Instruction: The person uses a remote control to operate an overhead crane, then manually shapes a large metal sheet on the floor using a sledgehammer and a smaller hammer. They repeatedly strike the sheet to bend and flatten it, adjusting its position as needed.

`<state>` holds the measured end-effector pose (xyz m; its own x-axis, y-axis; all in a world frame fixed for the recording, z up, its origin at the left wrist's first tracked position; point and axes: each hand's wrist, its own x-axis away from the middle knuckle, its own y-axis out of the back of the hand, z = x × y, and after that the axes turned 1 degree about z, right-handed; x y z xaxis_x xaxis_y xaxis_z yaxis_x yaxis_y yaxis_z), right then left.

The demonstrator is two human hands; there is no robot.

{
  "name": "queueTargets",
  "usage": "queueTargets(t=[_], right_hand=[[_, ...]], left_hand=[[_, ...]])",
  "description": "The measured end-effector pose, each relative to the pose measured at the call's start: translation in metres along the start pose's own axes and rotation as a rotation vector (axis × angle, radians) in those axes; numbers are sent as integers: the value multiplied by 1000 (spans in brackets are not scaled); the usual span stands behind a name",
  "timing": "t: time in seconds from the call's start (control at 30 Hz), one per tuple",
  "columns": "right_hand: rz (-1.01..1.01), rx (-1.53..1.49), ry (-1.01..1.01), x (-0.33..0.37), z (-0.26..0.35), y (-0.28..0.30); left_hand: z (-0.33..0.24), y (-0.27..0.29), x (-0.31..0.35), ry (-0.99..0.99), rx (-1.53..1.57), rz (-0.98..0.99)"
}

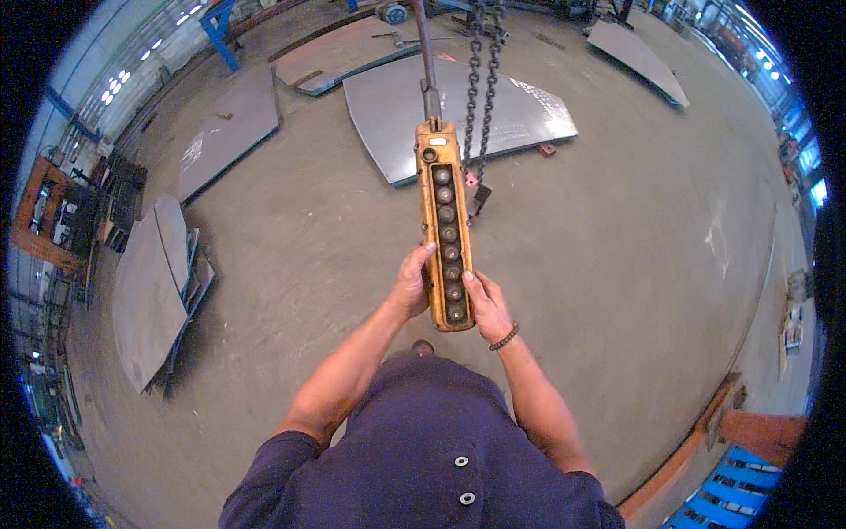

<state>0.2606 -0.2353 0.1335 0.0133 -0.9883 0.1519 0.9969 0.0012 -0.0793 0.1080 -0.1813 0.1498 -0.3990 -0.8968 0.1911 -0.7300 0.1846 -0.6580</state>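
Far left, a stack of curved grey steel sheets (152,291) on a low rack, edges bent by the lens. Further up, a flat grey steel plate (231,128) on the concrete floor (617,264). At centre, a long, narrow, worn yellow pendant control box (445,225) with a single column of dark round buttons, hanging in front of the chest: long axis near vertical in the frame, cabled top end pointing up and away from the body, lower end pointing down toward the dark blue shirt (423,450). Left hand (411,284) wrapped around the box's left edge near the lower end, thumb tip up against the button face. Right hand (487,306) closed on the lower right edge, thumb laid beside the lowest buttons, a beaded bracelet (504,337) at the wrist. Fingers of both hands hidden behind the box, so only thumbs and knuckles visible. Cable (426,62) above the box cut off at the top edge. Just right of it, a steel hoist chain (483,79), hook end partly hidden behind the box, hanging over a large grey steel plate (458,110). Button markings too small to make out. Far right, an orange steel beam (705,423) and blue rack (731,498), clipped by the rim.
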Motion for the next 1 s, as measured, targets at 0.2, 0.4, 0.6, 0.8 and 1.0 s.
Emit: queueTargets(t=[0.2,0.4,0.6,0.8,1.0], right_hand=[[90,-82,-58,-4,-22,27],[-85,-157,-372,15,-65,90],[-459,-163,-701,67,-178,160],[-637,111,-999,156,-297,232],[-664,21,-1038,177,-268,238]], left_hand=[[10,3,-24,-2,0,-31],[3,-4,-38,103,-97,-270],[2,6,-54,40,-226,-369],[8,33,-72,-66,-341,-506],[-25,74,-62,-48,-403,-640]])
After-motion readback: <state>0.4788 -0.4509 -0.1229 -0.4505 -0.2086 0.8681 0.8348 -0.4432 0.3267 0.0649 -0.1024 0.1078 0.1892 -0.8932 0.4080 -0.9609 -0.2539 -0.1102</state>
